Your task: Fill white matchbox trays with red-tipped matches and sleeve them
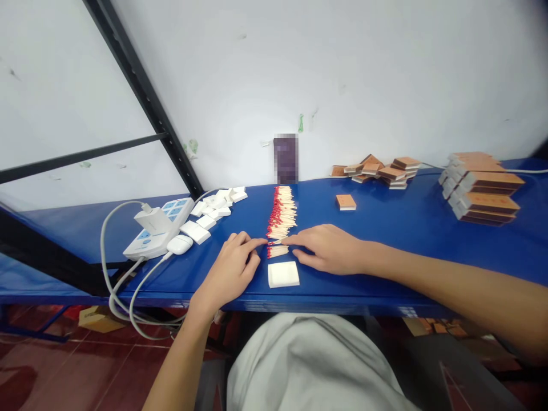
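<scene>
— Red-tipped small bunch (278, 250) of matches lies between my hands: left hand (229, 271) and right hand (329, 248) uncurled, fingertips pressing its ends, nothing gripped.
— Step?
— Splitting it off the long row (282, 214) beyond my fingers, I'd say. Next calls for a clean pinch; white tray (283, 274) sits just nearer me.

Fingertips (262, 243) hide part of the small match bundle (279, 251); the dark upright thing (285, 158) is blurred.

Matches (282, 211) behind the small tray (283, 274); loose trays (216, 206) left, perhaps matchbox sleeves (483, 191) right.
</scene>
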{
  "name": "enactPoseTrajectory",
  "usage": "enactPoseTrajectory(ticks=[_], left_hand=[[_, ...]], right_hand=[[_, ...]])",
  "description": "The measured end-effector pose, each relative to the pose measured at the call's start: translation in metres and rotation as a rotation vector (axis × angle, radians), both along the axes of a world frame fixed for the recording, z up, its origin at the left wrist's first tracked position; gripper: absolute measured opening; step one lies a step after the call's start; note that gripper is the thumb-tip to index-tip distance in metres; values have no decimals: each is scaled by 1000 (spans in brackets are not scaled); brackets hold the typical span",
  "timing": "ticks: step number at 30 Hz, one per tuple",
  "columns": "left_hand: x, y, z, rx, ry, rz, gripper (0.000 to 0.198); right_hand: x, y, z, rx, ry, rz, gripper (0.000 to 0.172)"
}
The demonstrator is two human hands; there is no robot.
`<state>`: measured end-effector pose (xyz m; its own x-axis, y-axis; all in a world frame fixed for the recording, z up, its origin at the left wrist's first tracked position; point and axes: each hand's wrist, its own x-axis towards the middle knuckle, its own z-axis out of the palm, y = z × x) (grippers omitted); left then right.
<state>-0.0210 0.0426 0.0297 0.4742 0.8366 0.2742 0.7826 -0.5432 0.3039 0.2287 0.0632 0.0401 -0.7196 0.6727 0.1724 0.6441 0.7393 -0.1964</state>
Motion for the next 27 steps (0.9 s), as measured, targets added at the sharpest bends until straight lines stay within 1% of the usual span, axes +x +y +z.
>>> enactPoseTrajectory(ticks=[12, 19, 27], left_hand=[[0, 1, 0, -7, 25, 8, 41], [1, 0, -1, 6, 36, 12, 42], [0, -1, -2, 41, 45, 5, 42]], right_hand=[[0, 0, 0, -19, -18, -21, 43], [0, 1, 2, -25, -20, 1, 45], [-1, 1, 3, -45, -20, -12, 45]])
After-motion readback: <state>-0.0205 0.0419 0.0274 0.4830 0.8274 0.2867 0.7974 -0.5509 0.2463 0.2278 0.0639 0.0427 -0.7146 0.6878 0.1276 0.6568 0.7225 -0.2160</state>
